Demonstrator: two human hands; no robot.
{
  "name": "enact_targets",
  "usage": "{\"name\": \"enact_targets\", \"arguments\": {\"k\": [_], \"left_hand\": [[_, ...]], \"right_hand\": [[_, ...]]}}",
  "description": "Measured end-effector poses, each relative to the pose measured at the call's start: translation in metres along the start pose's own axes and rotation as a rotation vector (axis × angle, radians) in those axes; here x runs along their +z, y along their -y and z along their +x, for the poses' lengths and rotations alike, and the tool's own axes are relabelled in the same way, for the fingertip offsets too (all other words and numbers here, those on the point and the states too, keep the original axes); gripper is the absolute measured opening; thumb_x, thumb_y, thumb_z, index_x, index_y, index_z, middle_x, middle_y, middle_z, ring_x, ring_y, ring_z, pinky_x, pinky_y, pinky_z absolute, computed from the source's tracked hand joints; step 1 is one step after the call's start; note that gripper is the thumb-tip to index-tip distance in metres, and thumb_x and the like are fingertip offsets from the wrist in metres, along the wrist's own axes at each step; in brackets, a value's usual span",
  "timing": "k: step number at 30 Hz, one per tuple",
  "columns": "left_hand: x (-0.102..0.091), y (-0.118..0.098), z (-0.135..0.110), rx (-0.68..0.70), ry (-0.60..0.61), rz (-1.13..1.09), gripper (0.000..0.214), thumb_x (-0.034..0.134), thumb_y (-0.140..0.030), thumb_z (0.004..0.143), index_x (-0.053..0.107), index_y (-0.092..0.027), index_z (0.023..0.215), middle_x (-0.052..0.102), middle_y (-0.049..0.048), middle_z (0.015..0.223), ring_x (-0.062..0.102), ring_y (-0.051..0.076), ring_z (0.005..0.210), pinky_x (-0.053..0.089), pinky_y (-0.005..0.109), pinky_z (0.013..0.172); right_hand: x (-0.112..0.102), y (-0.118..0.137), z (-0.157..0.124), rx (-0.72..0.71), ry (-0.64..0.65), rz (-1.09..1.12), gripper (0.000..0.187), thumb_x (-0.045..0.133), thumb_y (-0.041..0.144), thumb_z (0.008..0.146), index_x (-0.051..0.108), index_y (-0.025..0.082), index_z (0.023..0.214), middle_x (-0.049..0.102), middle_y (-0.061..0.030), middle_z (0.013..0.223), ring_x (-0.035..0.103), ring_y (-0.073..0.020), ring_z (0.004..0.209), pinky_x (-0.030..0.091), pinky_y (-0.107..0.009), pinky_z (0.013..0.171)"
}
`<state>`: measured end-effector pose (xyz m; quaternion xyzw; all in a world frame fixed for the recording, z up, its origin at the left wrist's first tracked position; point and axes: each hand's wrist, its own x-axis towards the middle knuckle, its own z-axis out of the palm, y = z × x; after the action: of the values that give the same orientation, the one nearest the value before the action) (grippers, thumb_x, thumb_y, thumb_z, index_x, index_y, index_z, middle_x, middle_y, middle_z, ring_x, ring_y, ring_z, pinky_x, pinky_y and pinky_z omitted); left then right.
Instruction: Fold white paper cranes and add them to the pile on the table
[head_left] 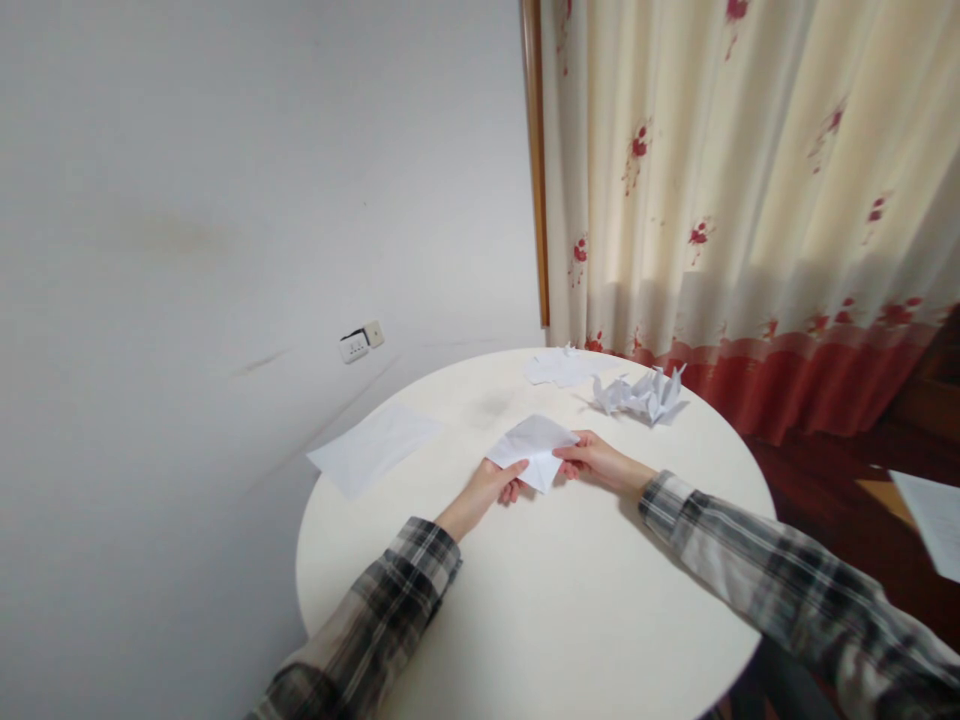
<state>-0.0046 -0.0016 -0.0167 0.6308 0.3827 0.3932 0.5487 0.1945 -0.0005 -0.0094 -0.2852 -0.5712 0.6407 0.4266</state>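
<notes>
A creased, partly folded sheet of white paper [534,440] is held between both hands, just above the round white table. My left hand [496,483] grips its lower left edge, with the thumb on top and the fingers curled beneath. On the right side, my right hand [587,455] pinches the paper between thumb and fingers. A pointed corner of the paper hangs down toward me between the two hands. The fingers under the sheet are partly hidden.
The round white table [555,600] stands against a wall with a socket [354,347]. A flat white sheet [375,450] lies at its left. Several folded paper figures [645,395] cluster at the back right, beside more white paper [556,367]. A curtain [697,200] hangs behind.
</notes>
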Motion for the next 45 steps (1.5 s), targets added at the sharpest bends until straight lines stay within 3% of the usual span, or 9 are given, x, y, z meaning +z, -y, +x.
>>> {"name": "enact_targets", "arguments": {"k": [4, 7, 15, 22, 29, 34, 40, 43, 45], "left_hand": [[0.003, -0.009, -0.003, 0.0, 0.044, 0.026, 0.029, 0.056, -0.035, 0.067, 0.061, -0.01, 0.082, 0.049, -0.0024, 0.044, 0.039, 0.005, 0.035, 0.026, 0.018, 0.037], [0.004, -0.013, -0.005, 0.002, 0.084, 0.024, 0.031, 0.054, -0.026, 0.067, 0.062, -0.012, 0.093, 0.052, -0.0014, 0.049, 0.039, 0.005, 0.039, 0.024, 0.018, 0.04], [0.004, -0.012, -0.006, -0.024, 0.015, 0.03, 0.023, 0.056, -0.022, 0.061, 0.066, -0.014, 0.08, 0.058, 0.0018, 0.06, 0.044, 0.009, 0.049, 0.028, 0.018, 0.044], [0.004, -0.013, -0.009, 0.005, 0.016, 0.04, 0.023, 0.053, -0.022, 0.064, 0.066, -0.014, 0.081, 0.06, 0.0029, 0.067, 0.048, 0.011, 0.055, 0.032, 0.019, 0.049], [0.003, -0.01, -0.005, 0.028, 0.042, 0.019, 0.031, 0.057, -0.027, 0.065, 0.063, -0.011, 0.091, 0.054, -0.0002, 0.054, 0.038, 0.006, 0.042, 0.024, 0.018, 0.042], [0.003, -0.004, -0.002, 0.018, -0.034, 0.024, 0.029, 0.059, -0.039, 0.065, 0.055, -0.01, 0.066, 0.046, -0.0038, 0.046, 0.035, 0.004, 0.037, 0.024, 0.017, 0.038], [0.0, 0.003, 0.002, 0.028, 0.003, 0.019, 0.034, 0.054, -0.045, 0.069, 0.05, -0.011, 0.064, 0.048, -0.003, 0.047, 0.037, 0.005, 0.036, 0.025, 0.018, 0.037], [-0.002, 0.005, 0.006, 0.048, -0.054, 0.049, 0.035, 0.049, -0.045, 0.072, 0.052, -0.01, 0.071, 0.052, -0.0007, 0.051, 0.04, 0.006, 0.038, 0.028, 0.019, 0.039], [-0.004, 0.007, 0.01, 0.124, -0.174, 0.091, 0.035, 0.05, -0.04, 0.072, 0.052, -0.01, 0.089, 0.058, 0.0033, 0.067, 0.048, 0.009, 0.049, 0.035, 0.02, 0.045]], "right_hand": [[0.002, 0.004, -0.002, -0.009, 0.001, -0.02, 0.02, 0.061, 0.022, 0.065, 0.061, 0.01, 0.081, 0.057, 0.0004, 0.058, 0.047, -0.004, 0.045, 0.037, -0.015, 0.045], [0.002, 0.005, -0.002, -0.011, 0.003, -0.029, 0.017, 0.058, 0.018, 0.063, 0.063, 0.011, 0.077, 0.055, 0.0002, 0.055, 0.043, -0.0045, 0.043, 0.033, -0.016, 0.043], [-0.001, 0.001, -0.001, -0.039, 0.012, -0.098, 0.016, 0.05, 0.012, 0.06, 0.064, 0.013, 0.067, 0.051, 0.0016, 0.049, 0.037, -0.0051, 0.043, 0.025, -0.018, 0.04], [0.0, 0.001, -0.001, -0.045, 0.011, -0.092, 0.015, 0.05, 0.011, 0.059, 0.064, 0.013, 0.065, 0.049, 0.0021, 0.047, 0.035, -0.0048, 0.042, 0.024, -0.018, 0.04], [0.002, 0.004, -0.002, -0.033, 0.006, -0.047, 0.017, 0.057, 0.018, 0.063, 0.062, 0.011, 0.078, 0.054, 0.001, 0.057, 0.041, -0.0045, 0.045, 0.03, -0.017, 0.043], [0.004, 0.007, -0.004, -0.012, -0.006, -0.008, 0.018, 0.063, 0.024, 0.063, 0.056, 0.012, 0.073, 0.053, 0.0028, 0.055, 0.044, -0.0044, 0.044, 0.033, -0.016, 0.043], [0.003, 0.005, 0.0, 0.007, -0.012, 0.036, 0.018, 0.061, 0.027, 0.067, 0.054, 0.012, 0.072, 0.054, 0.002, 0.053, 0.046, -0.0046, 0.042, 0.037, -0.015, 0.042], [0.001, 0.003, 0.003, 0.001, -0.056, 0.046, 0.017, 0.061, 0.026, 0.068, 0.053, 0.012, 0.072, 0.056, 0.0018, 0.051, 0.047, -0.0045, 0.04, 0.038, -0.015, 0.043], [0.0, 0.002, 0.004, -0.018, -0.087, 0.05, 0.016, 0.06, 0.025, 0.069, 0.052, 0.012, 0.073, 0.057, 0.0012, 0.052, 0.048, -0.0047, 0.04, 0.04, -0.015, 0.043]]}}
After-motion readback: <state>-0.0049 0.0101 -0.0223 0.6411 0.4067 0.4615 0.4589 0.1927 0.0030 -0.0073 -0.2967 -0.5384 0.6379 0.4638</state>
